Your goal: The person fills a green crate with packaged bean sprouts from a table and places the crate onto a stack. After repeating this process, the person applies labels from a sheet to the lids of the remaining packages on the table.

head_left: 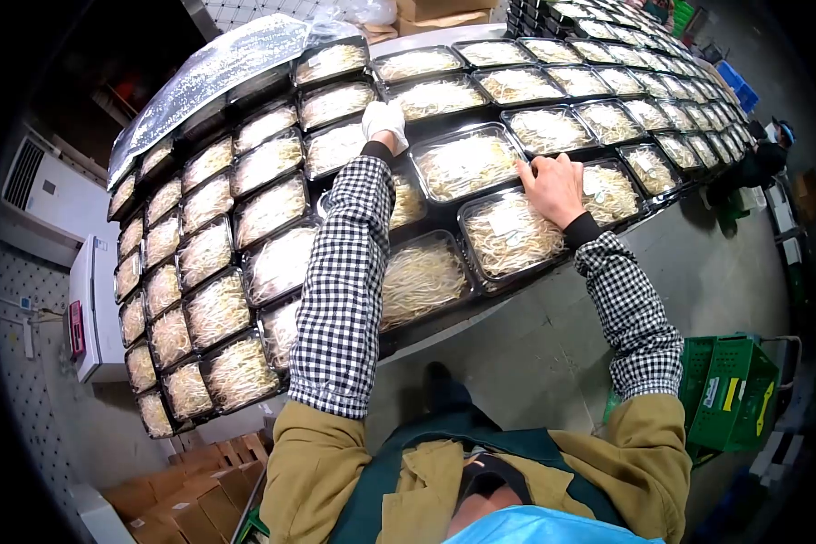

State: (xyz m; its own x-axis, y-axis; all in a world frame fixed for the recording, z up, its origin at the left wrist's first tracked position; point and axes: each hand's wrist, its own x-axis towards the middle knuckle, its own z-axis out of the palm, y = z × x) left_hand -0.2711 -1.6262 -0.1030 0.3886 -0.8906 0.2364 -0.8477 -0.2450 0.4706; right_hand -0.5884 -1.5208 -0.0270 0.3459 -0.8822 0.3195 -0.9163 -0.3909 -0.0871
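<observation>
Black plastic trays of bean sprouts cover the table in rows. My left hand (385, 121), in a white glove, reaches far forward over the trays near a tray of sprouts (435, 97). Its fingertips are too hard to make out to tell their grip. My bare right hand (556, 189) rests at the upper right edge of a nearer labelled tray of bean sprouts (510, 238), its fingers bent. What lies beneath those fingers is hidden. Just ahead sits another tray (465, 165), which looks covered with shiny film. My left forearm hides part of the trays below it.
Clear plastic sheeting (213, 77) lies along the far left table edge. Stacked black trays (528, 20) stand at the back. A green crate (730, 392) is on the floor at right, cardboard boxes (195, 499) at lower left. Another person (760, 159) is at far right.
</observation>
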